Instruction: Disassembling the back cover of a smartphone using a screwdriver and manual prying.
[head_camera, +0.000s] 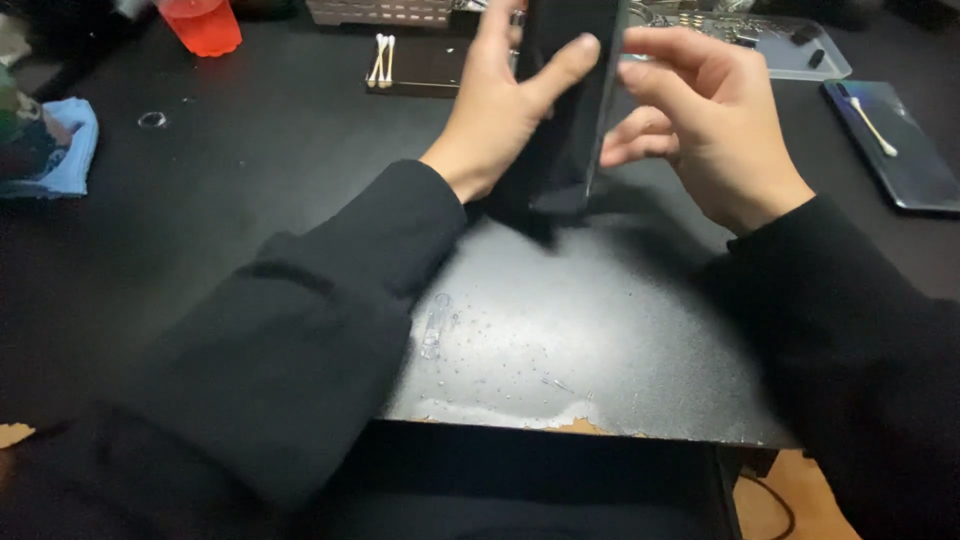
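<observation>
A matte black counter (250, 190) fills almost the whole view, its top dulled and scuffed. On the near middle it catches a pale sheen and is dotted with small clear droplets or specks, and along the near edge the black coating has chipped away to show a tan layer beneath. Under that edge lies a dark recess, and at the near right corner a strip of orange-brown floor (800, 500) shows with a thin dark cable across it.

Above the middle of the counter, toward the far side, both hands hold a flat black rectangular slab-shaped device (565, 110) upright, its thin edge turned to the camera and its lower end hanging just above the surface. The left hand (500, 110) wraps it from the left, thumb laid across the front face; its grip is clenched on the device. The right hand (700, 120) meets the device's right edge with curled fingers, grasping it lightly. Black sleeves cover both forearms and hide much of the near counter.

At the far left stands a translucent red plastic cup (203, 24), with a small clear ring (152, 119) nearer and a crumpled light blue cloth (65, 150) at the left edge. Just left of the hands, two white cotton swabs (381, 58) rest on a dark flat pad. At the far right lies a pale tray (790, 45) of small parts, and nearer, a dark glossy flat phone (895, 150) with one white cotton swab (873, 127) lying on it.
</observation>
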